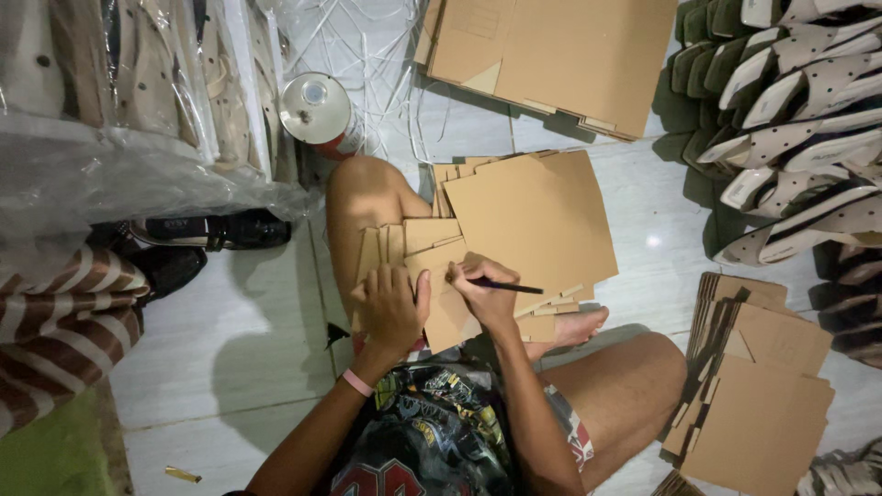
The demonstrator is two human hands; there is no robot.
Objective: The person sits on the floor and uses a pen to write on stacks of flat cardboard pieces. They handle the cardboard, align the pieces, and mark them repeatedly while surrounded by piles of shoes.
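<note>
The stack of flattened cardboard boxes (537,220) rests across your lap and knee. Your left hand (393,312) lies flat, fingers spread, pinning its near flap. Just right of it, your right hand (485,292) pinches a dark pen (510,287), its shaft pointing right along the cardboard.

The pale, glossy tiled floor (248,312) carries several stacks of flat brown cardboard box blanks: one at the top (560,55), one in the middle (542,216), one at lower right (758,404). Rows of cream-and-green sandals (790,119) lie at the right, a white round-lidded spool (315,108) near the top, and a small golden object (183,474) at lower left.
</note>
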